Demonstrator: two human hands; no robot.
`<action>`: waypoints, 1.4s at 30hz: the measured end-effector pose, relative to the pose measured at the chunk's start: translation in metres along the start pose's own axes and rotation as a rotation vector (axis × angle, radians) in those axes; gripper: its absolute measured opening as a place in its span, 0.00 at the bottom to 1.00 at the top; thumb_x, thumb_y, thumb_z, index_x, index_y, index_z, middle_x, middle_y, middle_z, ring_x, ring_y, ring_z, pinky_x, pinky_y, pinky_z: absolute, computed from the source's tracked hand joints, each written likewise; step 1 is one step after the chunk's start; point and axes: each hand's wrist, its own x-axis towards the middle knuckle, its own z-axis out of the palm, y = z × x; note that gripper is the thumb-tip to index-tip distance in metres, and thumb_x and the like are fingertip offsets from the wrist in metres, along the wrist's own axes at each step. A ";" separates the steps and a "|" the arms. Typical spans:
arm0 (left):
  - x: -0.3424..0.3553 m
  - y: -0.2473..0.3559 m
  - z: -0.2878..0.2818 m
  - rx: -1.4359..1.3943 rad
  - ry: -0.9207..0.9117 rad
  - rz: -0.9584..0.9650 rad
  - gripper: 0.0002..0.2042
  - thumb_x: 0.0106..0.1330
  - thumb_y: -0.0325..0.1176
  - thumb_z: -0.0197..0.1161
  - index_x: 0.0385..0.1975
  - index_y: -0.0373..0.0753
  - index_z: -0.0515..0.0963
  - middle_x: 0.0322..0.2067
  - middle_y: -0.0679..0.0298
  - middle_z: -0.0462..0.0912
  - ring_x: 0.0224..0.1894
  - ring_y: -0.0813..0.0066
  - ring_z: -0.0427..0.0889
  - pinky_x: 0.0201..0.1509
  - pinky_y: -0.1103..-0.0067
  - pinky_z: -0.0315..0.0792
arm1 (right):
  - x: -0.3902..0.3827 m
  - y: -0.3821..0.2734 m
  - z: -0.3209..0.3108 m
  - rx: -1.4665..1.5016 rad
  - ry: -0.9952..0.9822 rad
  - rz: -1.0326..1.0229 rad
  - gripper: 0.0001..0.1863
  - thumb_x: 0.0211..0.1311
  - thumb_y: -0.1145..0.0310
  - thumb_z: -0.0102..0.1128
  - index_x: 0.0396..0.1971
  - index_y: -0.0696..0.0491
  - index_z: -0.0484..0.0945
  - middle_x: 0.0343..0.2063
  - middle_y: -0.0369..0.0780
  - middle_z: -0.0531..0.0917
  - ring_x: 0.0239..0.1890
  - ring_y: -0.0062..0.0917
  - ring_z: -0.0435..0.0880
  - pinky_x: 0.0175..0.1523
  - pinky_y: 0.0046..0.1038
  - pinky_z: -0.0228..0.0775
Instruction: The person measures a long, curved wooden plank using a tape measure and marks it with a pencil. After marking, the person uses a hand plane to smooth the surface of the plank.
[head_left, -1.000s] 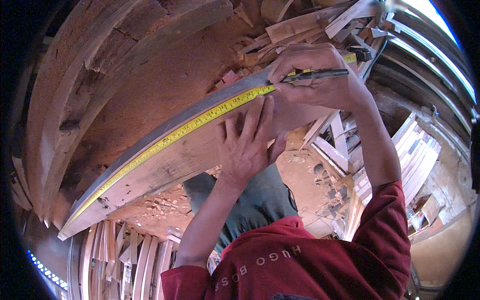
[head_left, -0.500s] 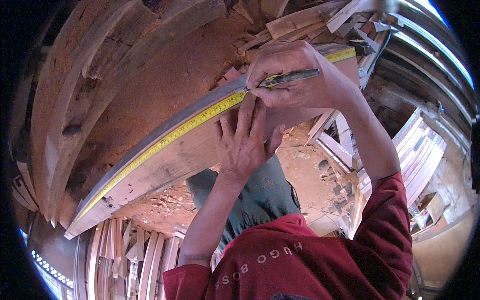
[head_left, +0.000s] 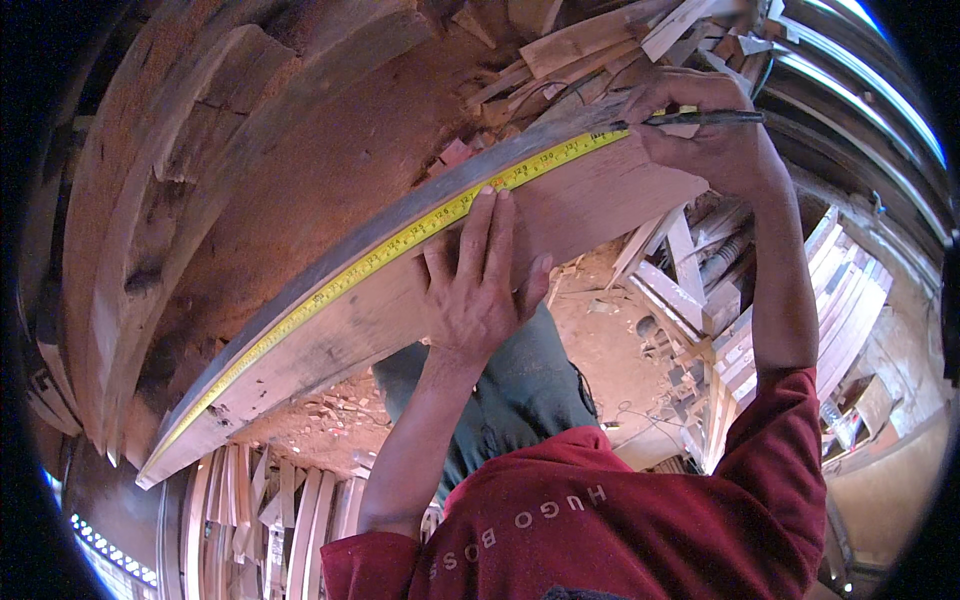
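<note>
A long wooden plank (head_left: 400, 330) is laid across the view from lower left to upper right, above a floor strewn with sawdust and offcuts (head_left: 690, 290). Along its far edge a yellow measuring tape (head_left: 400, 245) is stretched, running nearly the plank's whole length. The left hand (head_left: 480, 290) is pressed flat on the plank, fingers extended and open, their tips touching the tape, as in the earlier pictures. The right hand (head_left: 710, 130) is closed around a dark pencil (head_left: 700, 118), gripped near the tape's upper end. Compared with a second ago, the pencil is seen further toward the plank's right end, and its tip is held at the tape's edge. From this, a mark at a measured point is judged to be in hand.
</note>
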 end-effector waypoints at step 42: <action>0.002 0.001 0.000 0.044 -0.022 -0.007 0.32 0.67 0.57 0.55 0.66 0.44 0.70 0.67 0.65 0.67 0.63 0.41 0.66 0.68 0.47 0.55 | -0.010 0.009 -0.007 0.106 0.031 0.046 0.09 0.52 0.71 0.71 0.33 0.57 0.83 0.34 0.39 0.86 0.39 0.26 0.85 0.46 0.27 0.78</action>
